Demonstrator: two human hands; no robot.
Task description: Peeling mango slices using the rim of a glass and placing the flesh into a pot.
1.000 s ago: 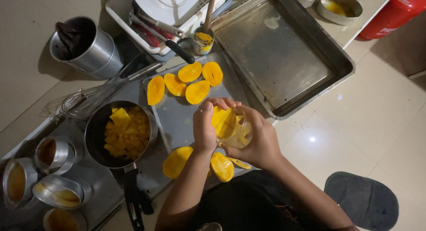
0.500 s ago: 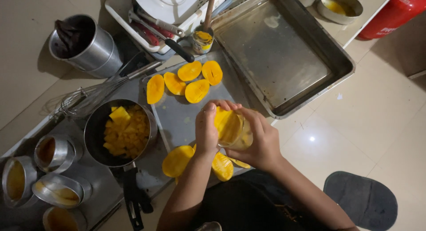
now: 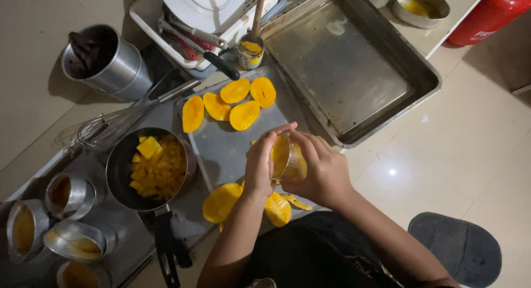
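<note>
My right hand (image 3: pixel 326 172) is wrapped around a small clear glass (image 3: pixel 292 162) held over a grey cutting tray (image 3: pixel 227 147). My left hand (image 3: pixel 259 167) presses a yellow mango half (image 3: pixel 278 154) against the rim of the glass, fingers curled over the top. Two more mango halves (image 3: pixel 221 202) (image 3: pixel 277 208) and a strip of peel (image 3: pixel 296 201) lie on the tray just below my hands. Several mango halves (image 3: pixel 235 90) lie cut side up at the tray's far end.
A black pan of mango cubes (image 3: pixel 156 165) sits left of the tray, beside a whisk (image 3: pixel 108 128) and several small steel moulds (image 3: pixel 69 194). A big steel baking tray (image 3: pixel 345 66) lies to the right. A dish rack with a white plate (image 3: pixel 202 6) and a steel pot (image 3: pixel 108 61) stand behind.
Both hands have risen a little over the tray. The mango half has slid further down into the glass, and less of it shows between my hands.
</note>
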